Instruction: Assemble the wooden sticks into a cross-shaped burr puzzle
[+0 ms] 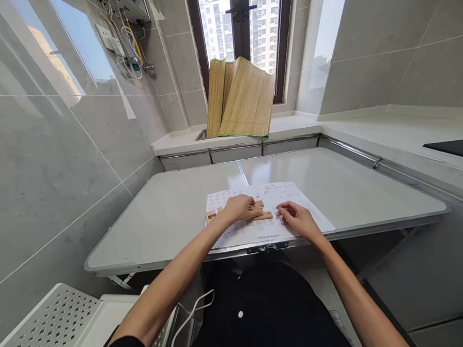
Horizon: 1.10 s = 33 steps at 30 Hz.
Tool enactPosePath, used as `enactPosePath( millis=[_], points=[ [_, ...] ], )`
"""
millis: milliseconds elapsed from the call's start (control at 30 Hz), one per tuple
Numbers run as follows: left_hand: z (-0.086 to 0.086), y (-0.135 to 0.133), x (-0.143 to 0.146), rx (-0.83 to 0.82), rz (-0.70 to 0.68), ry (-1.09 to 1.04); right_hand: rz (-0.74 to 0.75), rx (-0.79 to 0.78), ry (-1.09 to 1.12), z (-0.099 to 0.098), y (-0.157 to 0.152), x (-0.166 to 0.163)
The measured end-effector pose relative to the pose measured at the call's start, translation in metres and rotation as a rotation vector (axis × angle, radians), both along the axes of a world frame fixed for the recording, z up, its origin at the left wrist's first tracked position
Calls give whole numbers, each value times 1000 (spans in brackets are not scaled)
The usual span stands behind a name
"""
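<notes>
On the printed sheet (pixel 283 194) at the counter's (pixel 167 213) front edge, my left hand (pixel 239 208) curls over the wooden pieces (pixel 263 215). My right hand (pixel 298 219) sits just beside them, fingers bent; whether it pinches anything I cannot tell. A careless nudge might slide the sheet and spill pieces off the edge.

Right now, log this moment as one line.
left hand: over wooden blocks | right hand: touching printed sheet | sheet: flat on white table

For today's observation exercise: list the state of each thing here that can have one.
Left hand: laid over the wooden pieces, grip unclear.
Right hand: fingers curled, on the printed sheet.
Wooden pieces: lying on the sheet, partly covered.
Printed sheet: spread flat on the table.
Bamboo mat: standing, partly folded.
Window: shut.
</notes>
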<state>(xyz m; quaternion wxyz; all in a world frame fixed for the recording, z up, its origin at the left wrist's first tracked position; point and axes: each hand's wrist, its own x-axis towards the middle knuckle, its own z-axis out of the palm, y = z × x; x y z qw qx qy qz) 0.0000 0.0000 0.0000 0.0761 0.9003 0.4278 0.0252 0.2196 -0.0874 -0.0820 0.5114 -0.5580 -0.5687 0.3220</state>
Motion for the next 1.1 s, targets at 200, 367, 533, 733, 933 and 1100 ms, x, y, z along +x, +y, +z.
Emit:
enactPosePath(
  millis=[200,367,533,733,933,1100],
  points=[
    [-30,-46,-14,219,1,-401,-9,24,-68,2,0,-1],
    [-48,-47,-28,81,96,-436,41,86,-243,4,0,-3],
    [-58,-36,-44,24,83,-486,46,56,-384,1,3,-5],
    [-52,-23,-49,-19,44,-492,31,21,-441,0,3,-5],
    [-50,-11,-41,-1,73,-523,37,55,-438,3,1,-6],
    [-56,2,-30,105,39,-498,63,62,-383,-1,3,-5]
  ],
)
